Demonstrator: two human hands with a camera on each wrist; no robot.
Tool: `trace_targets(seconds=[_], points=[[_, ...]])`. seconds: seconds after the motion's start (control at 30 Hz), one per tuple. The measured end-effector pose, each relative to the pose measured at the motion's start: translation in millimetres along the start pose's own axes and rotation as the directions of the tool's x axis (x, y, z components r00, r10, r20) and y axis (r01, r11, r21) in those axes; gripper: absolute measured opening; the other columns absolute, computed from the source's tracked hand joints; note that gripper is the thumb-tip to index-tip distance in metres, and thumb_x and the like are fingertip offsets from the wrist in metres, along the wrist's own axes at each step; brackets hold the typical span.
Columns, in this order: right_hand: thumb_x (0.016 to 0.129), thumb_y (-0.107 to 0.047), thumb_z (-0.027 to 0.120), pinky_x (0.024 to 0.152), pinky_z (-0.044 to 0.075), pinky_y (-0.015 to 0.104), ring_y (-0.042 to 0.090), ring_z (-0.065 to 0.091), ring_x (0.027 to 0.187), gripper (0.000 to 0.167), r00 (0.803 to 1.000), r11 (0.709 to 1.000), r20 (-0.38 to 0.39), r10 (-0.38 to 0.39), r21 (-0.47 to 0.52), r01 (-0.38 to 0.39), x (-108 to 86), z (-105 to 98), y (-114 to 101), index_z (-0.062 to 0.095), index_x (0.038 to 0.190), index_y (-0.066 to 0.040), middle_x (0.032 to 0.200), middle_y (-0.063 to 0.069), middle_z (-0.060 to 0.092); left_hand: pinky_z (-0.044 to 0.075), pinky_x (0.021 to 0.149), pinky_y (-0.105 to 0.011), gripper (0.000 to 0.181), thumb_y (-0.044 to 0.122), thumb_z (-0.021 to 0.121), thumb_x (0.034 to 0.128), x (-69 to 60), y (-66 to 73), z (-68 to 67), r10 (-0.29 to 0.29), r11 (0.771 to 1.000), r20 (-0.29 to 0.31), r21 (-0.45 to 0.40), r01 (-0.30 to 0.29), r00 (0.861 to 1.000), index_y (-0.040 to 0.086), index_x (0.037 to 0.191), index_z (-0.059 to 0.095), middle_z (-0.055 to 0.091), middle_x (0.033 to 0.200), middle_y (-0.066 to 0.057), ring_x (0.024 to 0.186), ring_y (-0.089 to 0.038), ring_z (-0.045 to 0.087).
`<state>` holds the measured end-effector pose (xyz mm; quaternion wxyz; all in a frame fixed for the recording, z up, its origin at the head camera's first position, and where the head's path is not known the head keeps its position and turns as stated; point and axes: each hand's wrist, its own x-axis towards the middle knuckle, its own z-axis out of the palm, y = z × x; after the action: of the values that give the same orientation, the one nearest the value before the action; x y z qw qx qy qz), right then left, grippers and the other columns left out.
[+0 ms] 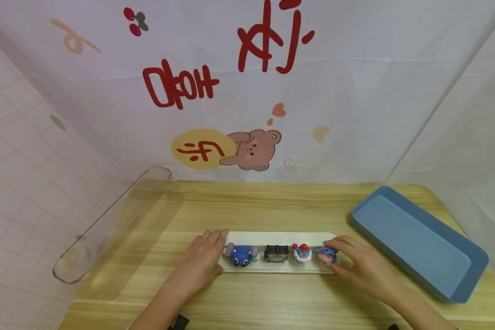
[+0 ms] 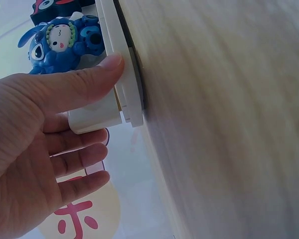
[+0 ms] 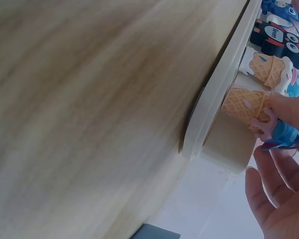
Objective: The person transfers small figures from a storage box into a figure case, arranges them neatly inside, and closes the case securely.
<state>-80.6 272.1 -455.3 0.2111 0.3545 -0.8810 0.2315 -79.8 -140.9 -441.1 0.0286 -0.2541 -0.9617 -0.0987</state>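
A long white display base (image 1: pixel 280 238) lies on the wooden table with a row of small figurines on it. My left hand (image 1: pixel 204 256) grips its left end, the thumb on the front edge in the left wrist view. Closest to that hand is a blue big-eared figurine (image 1: pixel 241 255). A dark boxy figurine (image 1: pixel 276 253) and a white cone figurine with a red top (image 1: pixel 302 253) stand further right. At the right end, my right hand (image 1: pixel 360 263) pinches an ice-cream cone figurine (image 3: pixel 246 104) with a blue and pink top between thumb and fingers. The cone stands upright on the base.
To the left lies a long clear plastic cover (image 1: pixel 136 229), slanting across the table edge. A blue-grey rectangular tray (image 1: pixel 420 243) sits at the right. Behind the table (image 1: pixel 272 302) hangs a white printed cloth (image 1: pixel 346 91).
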Motion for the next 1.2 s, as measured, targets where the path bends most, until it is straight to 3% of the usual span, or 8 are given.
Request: trace_targets(seconds=[0.4, 0.93, 1.0, 1.07, 1.2], points=[[0.105, -0.059, 0.052, 0.087, 0.051, 0.013, 0.009, 0.069, 0.100, 0.055, 1.000, 1.000, 0.016, -0.018, 0.019, 0.017, 0.7, 1.4, 0.6, 0.075, 0.118, -0.011, 0.117, -0.010, 0.069, 0.052, 0.100, -0.049, 0.094, 0.014, 0.100, 0.0662, 0.0, -0.3, -1.1, 0.000, 1.000, -0.001, 0.006, 0.000, 1.000, -0.005, 0.146, 0.054, 0.063, 0.134, -0.015, 0.118, -0.030, 0.059], [0.102, -0.057, 0.058, 0.099, 0.044, 0.010, 0.016, 0.070, 0.104, 0.056, 1.000, 0.997, 0.012, 0.004, 0.081, -0.005, 0.9, 0.4, 1.8, 0.072, 0.123, -0.007, 0.119, -0.002, 0.072, 0.052, 0.100, -0.049, 0.093, 0.015, 0.100, 0.0670, -0.1, 0.0, -2.8, 0.005, 1.000, -0.001, 0.016, -0.005, 1.000, -0.005, 0.146, 0.054, 0.063, 0.133, -0.016, 0.118, -0.030, 0.059], [0.096, -0.049, 0.074, 0.097, 0.045, 0.010, 0.017, 0.070, 0.102, 0.051, 1.000, 0.996, 0.006, 0.013, 0.090, -0.013, 0.6, -3.2, 1.2, 0.071, 0.125, -0.006, 0.120, 0.000, 0.071, 0.052, 0.100, -0.048, 0.093, 0.015, 0.100, 0.0667, -0.1, 0.0, -2.4, 0.009, 1.000, -0.003, 0.017, -0.009, 1.000, -0.005, 0.146, 0.055, 0.063, 0.132, -0.015, 0.117, -0.030, 0.059], [0.083, -0.032, 0.091, 0.094, 0.046, 0.009, 0.016, 0.069, 0.099, 0.055, 0.999, 0.995, 0.005, 0.034, 0.098, -0.034, -0.1, -7.7, 0.7, 0.070, 0.127, -0.006, 0.120, 0.001, 0.071, 0.052, 0.099, -0.048, 0.093, 0.015, 0.101, 0.0664, -0.2, 0.1, -2.1, 0.011, 1.000, -0.004, 0.016, -0.011, 1.000, -0.005, 0.145, 0.055, 0.063, 0.132, -0.015, 0.117, -0.030, 0.059], [0.062, -0.004, 0.097, 0.083, 0.049, 0.013, 0.013, 0.067, 0.096, 0.075, 0.992, 0.989, 0.013, 0.125, 0.081, -0.125, -3.5, -16.1, 0.8, 0.068, 0.130, -0.006, 0.119, 0.002, 0.071, 0.052, 0.099, -0.048, 0.093, 0.015, 0.101, 0.0664, -0.5, 0.3, -1.4, 0.008, 1.000, -0.001, 0.010, -0.008, 1.000, -0.005, 0.145, 0.055, 0.063, 0.133, -0.015, 0.117, -0.030, 0.059]])
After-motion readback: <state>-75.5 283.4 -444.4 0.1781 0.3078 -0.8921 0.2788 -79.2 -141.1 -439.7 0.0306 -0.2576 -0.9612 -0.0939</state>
